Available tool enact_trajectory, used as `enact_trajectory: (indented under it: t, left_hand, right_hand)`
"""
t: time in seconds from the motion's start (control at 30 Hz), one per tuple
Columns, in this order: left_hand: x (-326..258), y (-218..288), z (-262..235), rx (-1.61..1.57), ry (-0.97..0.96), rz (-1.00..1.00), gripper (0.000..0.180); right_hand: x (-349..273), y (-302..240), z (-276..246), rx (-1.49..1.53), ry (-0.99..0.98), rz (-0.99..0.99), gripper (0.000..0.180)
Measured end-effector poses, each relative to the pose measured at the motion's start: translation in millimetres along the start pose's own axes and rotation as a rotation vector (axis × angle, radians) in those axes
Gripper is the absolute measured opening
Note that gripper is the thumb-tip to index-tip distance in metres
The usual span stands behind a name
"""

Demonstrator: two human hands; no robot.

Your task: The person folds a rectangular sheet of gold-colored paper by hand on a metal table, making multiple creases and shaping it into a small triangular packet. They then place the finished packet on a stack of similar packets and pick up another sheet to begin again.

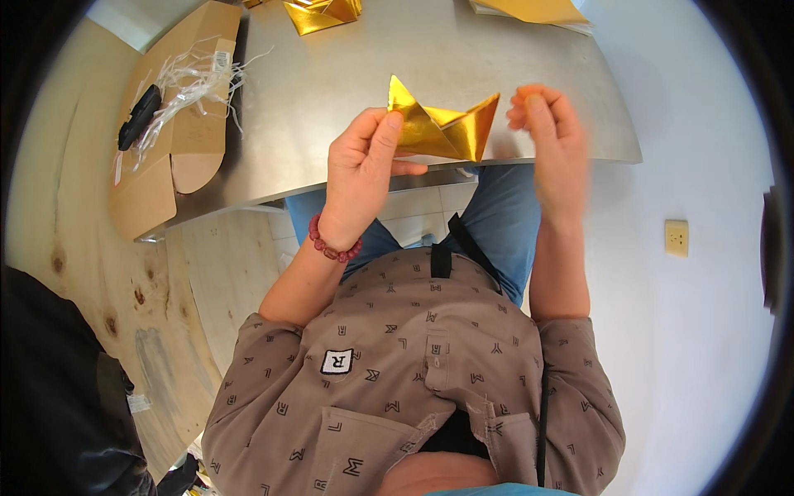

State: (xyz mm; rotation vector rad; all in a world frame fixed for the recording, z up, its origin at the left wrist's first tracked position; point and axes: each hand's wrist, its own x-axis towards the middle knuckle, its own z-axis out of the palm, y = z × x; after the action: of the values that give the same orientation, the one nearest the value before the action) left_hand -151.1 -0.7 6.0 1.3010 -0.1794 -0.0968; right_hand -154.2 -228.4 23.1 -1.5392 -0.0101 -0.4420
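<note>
Pinched by its left end, a shiny gold folded paper ingot (451, 132) hangs over the front edge of the metal table (397, 91). My left hand (364, 157) grips it, thumb in front and fingers behind. Both ends of the ingot rise into points, with a creased hollow between them. My right hand (550, 136) is raised just right of the ingot, apart from it. Its fingers are curled in toward the thumb, and whether anything small is between them cannot be made out.
Folded gold pieces (322, 14) lie at the table's far edge. A stack of gold paper sheets (538, 10) sits far right. On the left, an opened cardboard box (190, 136) carries shredded clear plastic strips (186, 83) and a black object (140, 117). A white wall stands right.
</note>
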Motion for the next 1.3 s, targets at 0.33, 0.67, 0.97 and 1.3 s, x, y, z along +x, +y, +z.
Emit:
enact_trajectory:
  t: [0.33, 0.67, 0.97, 1.3]
  left_hand:
    - [3, 2, 6, -0.082, -0.1, -0.105, 0.035]
    - [6, 4, 2, -0.378, -0.145, -0.231, 0.031]
    - [0, -8, 6, -0.33, -0.106, -0.191, 0.034]
    - [-13, -23, 27, -0.293, -0.307, -0.236, 0.03]
  right_hand:
    - [-40, 25, 18, 0.105, -0.167, 0.055, 0.024]
    - [-44, 30, 22, 0.047, -0.103, 0.01, 0.018]
    - [-42, 24, 27, 0.207, -0.12, 0.038, 0.017]
    - [-47, 17, 25, 0.222, -0.119, 0.043, 0.02]
